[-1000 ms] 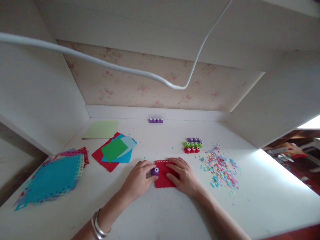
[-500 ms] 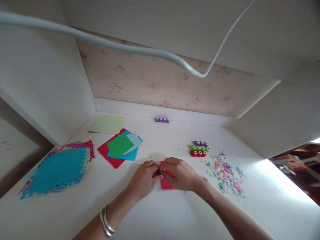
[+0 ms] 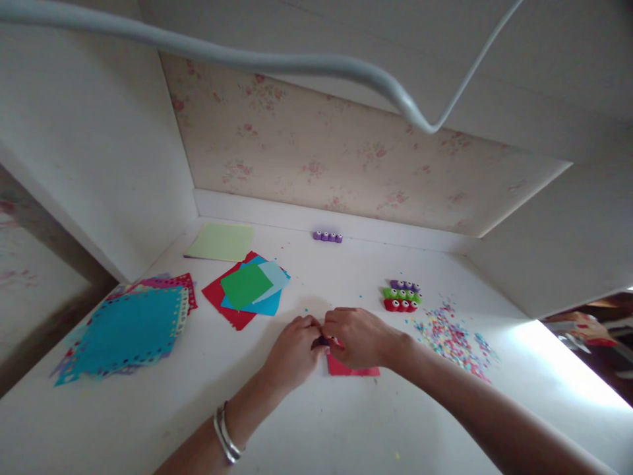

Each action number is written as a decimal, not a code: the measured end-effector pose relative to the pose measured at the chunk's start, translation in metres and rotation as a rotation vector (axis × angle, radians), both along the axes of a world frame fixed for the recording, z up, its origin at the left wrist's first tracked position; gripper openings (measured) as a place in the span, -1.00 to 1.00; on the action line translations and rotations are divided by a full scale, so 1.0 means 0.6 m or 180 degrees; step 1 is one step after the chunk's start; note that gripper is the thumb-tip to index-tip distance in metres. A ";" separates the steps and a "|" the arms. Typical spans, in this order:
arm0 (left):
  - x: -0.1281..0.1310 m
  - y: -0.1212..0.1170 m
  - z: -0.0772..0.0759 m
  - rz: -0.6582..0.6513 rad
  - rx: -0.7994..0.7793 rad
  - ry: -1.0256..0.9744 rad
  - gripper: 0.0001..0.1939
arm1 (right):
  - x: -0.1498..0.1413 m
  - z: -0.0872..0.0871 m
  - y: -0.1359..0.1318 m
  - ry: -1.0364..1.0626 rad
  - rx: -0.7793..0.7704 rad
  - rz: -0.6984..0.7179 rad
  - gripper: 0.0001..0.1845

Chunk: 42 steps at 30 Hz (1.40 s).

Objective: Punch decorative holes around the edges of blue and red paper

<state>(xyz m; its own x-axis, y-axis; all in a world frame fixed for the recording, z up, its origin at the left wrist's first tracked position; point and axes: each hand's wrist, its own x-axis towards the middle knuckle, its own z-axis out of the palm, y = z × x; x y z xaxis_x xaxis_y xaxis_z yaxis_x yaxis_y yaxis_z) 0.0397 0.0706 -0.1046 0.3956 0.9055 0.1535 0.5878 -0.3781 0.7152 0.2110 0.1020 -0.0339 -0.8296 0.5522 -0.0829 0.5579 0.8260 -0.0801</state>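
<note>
At the middle of the table, my left hand (image 3: 297, 349) has its fingers closed round a small purple paper punch (image 3: 323, 341), mostly hidden by the fingers. My right hand (image 3: 359, 336) is closed on a red sheet of paper (image 3: 353, 371), close against the left fingertips. The sheet's near edge shows below the right hand; whether its far edge is inside the punch is hidden. Beyond the right hand stand more small punches in rows: purple (image 3: 405, 285), green (image 3: 402, 294) and red (image 3: 400, 306). Another purple row (image 3: 327, 237) is by the back wall.
Punched paper bits (image 3: 452, 336) are scattered at the right. On the left lie a blue sheet with holes along its edges (image 3: 131, 330) atop a pile, green paper (image 3: 244, 287) over blue and red sheets, and a pale green stack (image 3: 221, 241). A white cable (image 3: 277, 63) hangs across the top.
The whole view has shifted slightly, so things sit further right. The right hand has turned a little and more of the red sheet's near edge shows. Both hands stay together.
</note>
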 end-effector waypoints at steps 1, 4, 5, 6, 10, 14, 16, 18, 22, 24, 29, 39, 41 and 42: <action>0.000 0.000 0.000 0.0009 0.0006 0.0009 -0.86 | -0.002 -0.001 0.001 -0.0017 0.0014 0.0005 -0.93; 0.000 -0.001 0.000 0.0042 0.0040 0.0032 -0.82 | -0.007 -0.005 0.001 -0.0043 0.0065 -0.0054 -0.93; 0.000 -0.001 0.000 0.0050 0.0053 0.0040 -0.81 | -0.008 -0.007 0.000 -0.0047 0.0087 -0.0095 -0.93; 0.000 -0.002 -0.001 0.0056 0.0066 0.0049 -0.80 | -0.010 -0.009 -0.001 -0.0052 0.0100 -0.0139 -0.92; 0.000 -0.001 -0.003 0.0088 0.0116 0.0092 -0.76 | -0.017 -0.010 -0.004 -0.0104 0.0107 -0.0368 -0.89; 0.000 -0.001 -0.002 0.0075 0.0144 0.0137 -0.76 | -0.021 -0.007 -0.005 -0.0182 0.0051 -0.0408 -0.87; 0.000 -0.001 -0.001 0.0064 0.0159 0.0159 -0.77 | -0.020 -0.006 -0.005 -0.0180 0.0024 -0.0420 -0.86; 0.000 -0.001 -0.001 0.0046 0.0174 0.0180 -0.77 | -0.020 -0.005 -0.006 -0.0182 0.0018 -0.0449 -0.85; 0.000 -0.001 0.000 0.0022 0.0190 0.0251 -0.75 | -0.024 0.002 -0.006 -0.0293 0.0057 -0.0369 -0.84; 0.000 0.000 0.000 0.0033 0.0199 0.0299 -0.76 | -0.028 0.006 -0.005 -0.0374 0.0067 -0.0336 -0.84; -0.001 0.000 0.001 0.0031 0.0244 0.0379 -0.78 | -0.034 0.012 -0.005 -0.0458 0.0116 -0.0337 -0.84; 0.002 -0.001 -0.005 0.0060 0.0288 0.0574 -0.80 | -0.043 0.013 0.000 -0.0709 0.0037 -0.0467 -0.82; 0.002 0.001 -0.005 0.0045 0.0305 0.0605 -0.80 | -0.045 0.014 0.002 -0.0786 -0.0031 -0.0474 -0.82; 0.002 0.001 -0.004 0.0033 0.0316 0.0614 -0.79 | -0.046 0.015 0.002 -0.0825 -0.0072 -0.0480 -0.82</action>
<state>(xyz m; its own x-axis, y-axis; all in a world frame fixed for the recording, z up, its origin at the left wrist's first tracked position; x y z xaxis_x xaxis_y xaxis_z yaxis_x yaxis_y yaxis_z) 0.0412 0.0712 -0.1072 0.4172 0.8938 0.1645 0.7143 -0.4344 0.5487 0.1836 0.1033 -0.0246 -0.6879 0.6631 -0.2949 0.6784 0.7320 0.0634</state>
